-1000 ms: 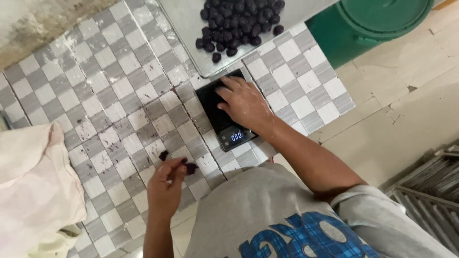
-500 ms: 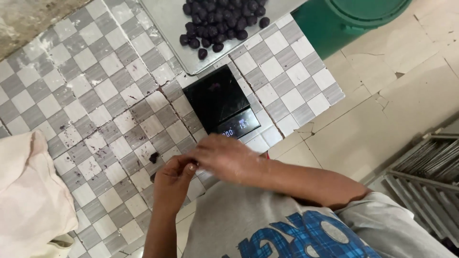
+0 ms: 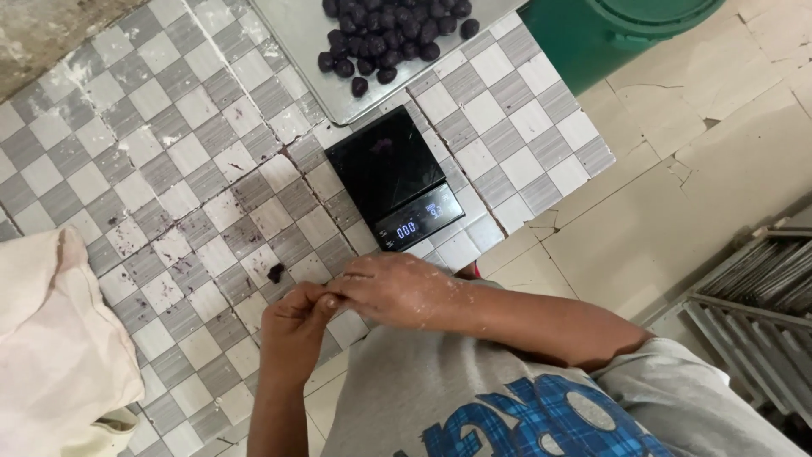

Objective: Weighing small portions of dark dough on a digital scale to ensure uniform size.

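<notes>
Head view: at the far left a cream cloth sack lies on the checkered counter. A dark crumb sits just beside my left hand, which was holding a dark piece a second ago. My right hand has left the black scale and now meets the left, fingertips pinched together; I cannot tell what they hold. The scale stands bare, its display lit. Beyond it, the metal tray carries dark balls; a green bin stands rightmost.
</notes>
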